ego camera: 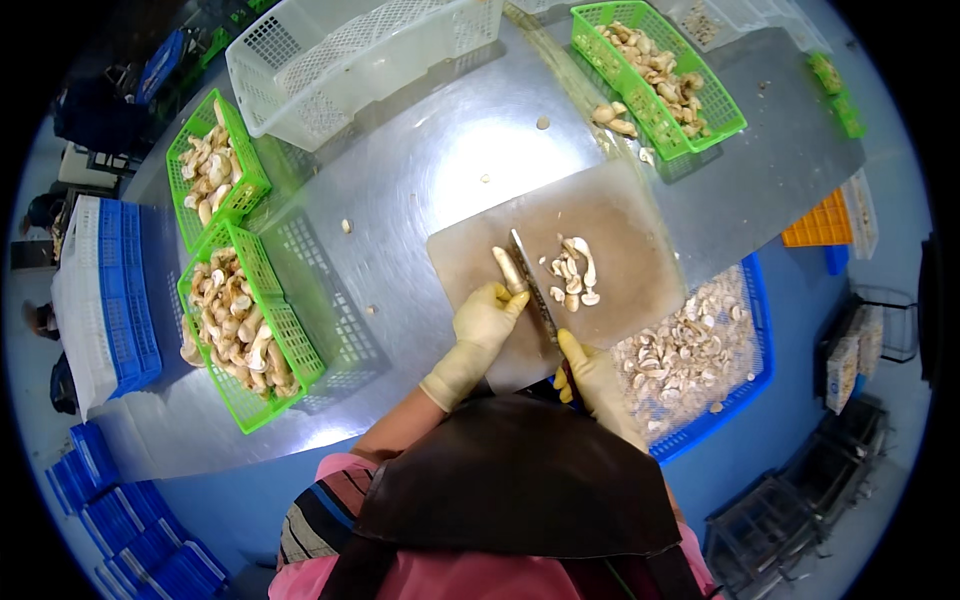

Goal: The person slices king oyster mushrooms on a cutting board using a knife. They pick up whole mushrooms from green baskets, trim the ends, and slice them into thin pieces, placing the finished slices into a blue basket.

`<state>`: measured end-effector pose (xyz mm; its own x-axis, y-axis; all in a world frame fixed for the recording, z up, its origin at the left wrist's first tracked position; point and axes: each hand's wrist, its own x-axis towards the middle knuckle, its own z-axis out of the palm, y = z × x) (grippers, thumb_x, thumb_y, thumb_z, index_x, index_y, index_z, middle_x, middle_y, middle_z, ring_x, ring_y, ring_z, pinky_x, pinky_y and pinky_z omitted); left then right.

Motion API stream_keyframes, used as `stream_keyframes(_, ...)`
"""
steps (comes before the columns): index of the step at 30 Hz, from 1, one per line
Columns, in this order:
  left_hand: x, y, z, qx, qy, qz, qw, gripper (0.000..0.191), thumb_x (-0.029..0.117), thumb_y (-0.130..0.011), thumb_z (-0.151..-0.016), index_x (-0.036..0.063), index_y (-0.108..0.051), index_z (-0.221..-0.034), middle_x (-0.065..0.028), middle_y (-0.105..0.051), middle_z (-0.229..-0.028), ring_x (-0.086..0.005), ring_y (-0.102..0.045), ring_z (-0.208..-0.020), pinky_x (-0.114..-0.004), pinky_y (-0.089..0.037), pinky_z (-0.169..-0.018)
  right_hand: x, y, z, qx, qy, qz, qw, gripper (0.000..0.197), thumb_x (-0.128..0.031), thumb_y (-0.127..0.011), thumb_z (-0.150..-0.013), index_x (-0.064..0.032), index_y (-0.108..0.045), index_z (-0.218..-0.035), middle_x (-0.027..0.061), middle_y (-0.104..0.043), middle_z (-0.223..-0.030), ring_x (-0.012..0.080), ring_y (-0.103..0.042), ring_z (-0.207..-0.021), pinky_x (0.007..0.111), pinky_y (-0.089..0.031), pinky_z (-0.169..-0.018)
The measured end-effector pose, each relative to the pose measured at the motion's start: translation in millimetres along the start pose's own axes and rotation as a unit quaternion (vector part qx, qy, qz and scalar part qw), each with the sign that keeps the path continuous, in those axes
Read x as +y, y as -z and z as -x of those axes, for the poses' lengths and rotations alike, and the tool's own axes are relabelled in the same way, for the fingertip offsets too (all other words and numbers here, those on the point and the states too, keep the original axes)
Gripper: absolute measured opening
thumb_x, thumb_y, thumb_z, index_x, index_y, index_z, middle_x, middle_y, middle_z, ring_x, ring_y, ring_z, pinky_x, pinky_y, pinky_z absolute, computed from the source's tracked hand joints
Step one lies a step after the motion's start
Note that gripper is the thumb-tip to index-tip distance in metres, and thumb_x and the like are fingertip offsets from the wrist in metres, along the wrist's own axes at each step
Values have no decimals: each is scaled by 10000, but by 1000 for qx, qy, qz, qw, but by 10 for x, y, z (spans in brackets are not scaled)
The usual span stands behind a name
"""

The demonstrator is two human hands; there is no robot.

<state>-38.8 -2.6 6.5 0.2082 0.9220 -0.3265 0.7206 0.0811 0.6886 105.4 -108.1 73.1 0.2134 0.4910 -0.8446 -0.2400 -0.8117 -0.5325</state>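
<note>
On a worn cutting board (630, 225), my gloved left hand (487, 315) pinches the lower end of a pale, elongated mushroom (510, 270). My gloved right hand (589, 371) grips the handle of a long knife (536, 289), whose blade lies just right of that mushroom and points away from me. Mushroom slices (574, 274) lie on the board to the right of the blade. Beside my right hand, a blue tray (761, 330) with a mesh liner holds many cut slices. Two green baskets of whole mushrooms stand at the left, the nearer one (304, 349) and the farther one (255, 176).
Large white plastic crates (375, 67) stand at the back of the steel table (405, 262). Another green basket (652, 142) of mushrooms is at the back right, with loose mushrooms (615, 118) beside it. Blue and white trays (120, 300) are stacked at the far left.
</note>
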Motion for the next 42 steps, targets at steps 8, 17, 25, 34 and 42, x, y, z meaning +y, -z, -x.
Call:
stream_keyframes(8,-170,15,42,-48,81,59,994,317,381,-620,-869,66,-622,-841,-127,-655,-778,-302,-628,-733,-403,-466,-651,-24,-91,15,-45,11,18,999,491,-479,-579,-897,10,-598,-858,78,-554,-572,149,-485,-404,272,-388,-395)
stream_keyframes(17,109,186,20,-78,129,41,988,359,416,-553,-906,74,-627,-822,-134,-632,-708,-324,-613,-643,-430,-467,-613,-62,9,185,-49,18,50,997,493,-447,-577,-907,5,-638,-1095,64,-557,-586,132,-500,-451,258,-403,-441)
stream_keyframes(25,-116,60,-10,-32,42,-18,998,392,436,-505,-915,82,-621,-793,-142,-635,-734,-340,-605,-644,-444,-461,-614,-61,-1,308,-58,-14,39,997,477,-427,-582,-907,-21,-635,-1152,42,-555,-593,120,-498,-467,248,-401,-460)
stream_keyframes(34,-102,135,-47,-71,66,17,995,365,421,-539,-912,75,-637,-846,-107,-622,-681,-272,-588,-480,-374,-461,-473,-126,-152,-116,-39,42,76,995,531,-520,-573,-880,8,-634,-861,79,-579,-565,154,-514,-412,281,-408,-405)
stream_keyframes(42,-336,335,9,24,27,-97,995,483,476,-600,-851,9,-620,-972,-182,-659,-876,-316,-642,-766,-400,-505,-688,-109,-27,-200,29,38,32,998,576,-541,-549,-891,22,-615,-785,96,-577,-553,173,-503,-382,296,-420,-385)
